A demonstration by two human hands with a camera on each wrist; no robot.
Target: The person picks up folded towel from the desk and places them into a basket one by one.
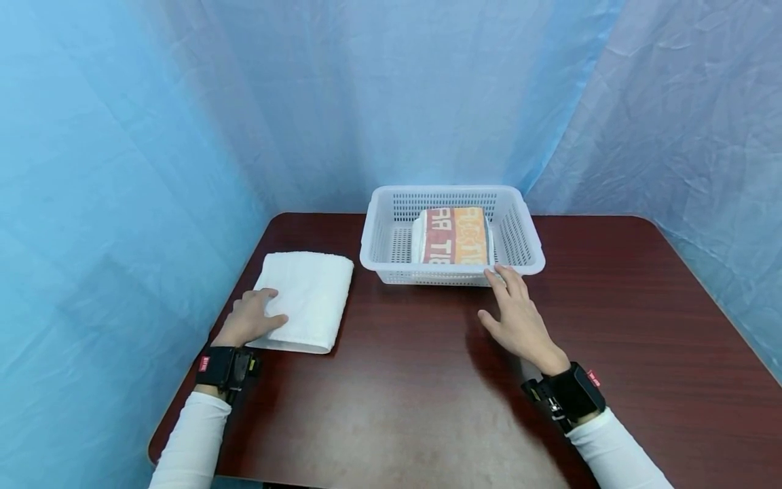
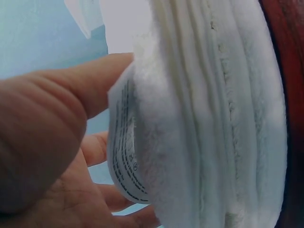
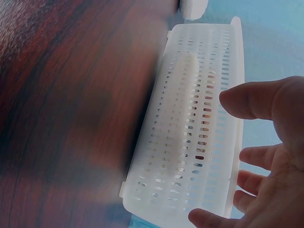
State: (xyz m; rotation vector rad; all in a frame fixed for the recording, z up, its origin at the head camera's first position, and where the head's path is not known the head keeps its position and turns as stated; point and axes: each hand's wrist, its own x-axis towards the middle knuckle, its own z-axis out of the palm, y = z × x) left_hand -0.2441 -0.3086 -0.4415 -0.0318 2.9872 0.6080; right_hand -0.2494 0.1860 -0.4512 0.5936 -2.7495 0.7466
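A white towel [image 1: 308, 299], folded into a thick pad, lies on the left of the table. My left hand [image 1: 249, 318] rests at its left edge, thumb and fingers spread over the top. The left wrist view shows the stacked folds of the towel and a white printed label [image 2: 124, 147] beside the fingers. My right hand [image 1: 519, 322] reaches to the near right of a white plastic basket [image 1: 531, 255], fingers spread by its front rim; whether they touch it I cannot tell. Inside the basket sits a folded towel [image 1: 455, 234] with red and orange bands and pale lettering.
The dark reddish-brown table [image 1: 403, 407] has rounded far corners. Blue cloth curtains [image 1: 397, 102] hang behind it and along both sides, with the basket's back close to them. A black camera band [image 1: 221, 367] is on the left wrist, another band [image 1: 574, 392] on the right.
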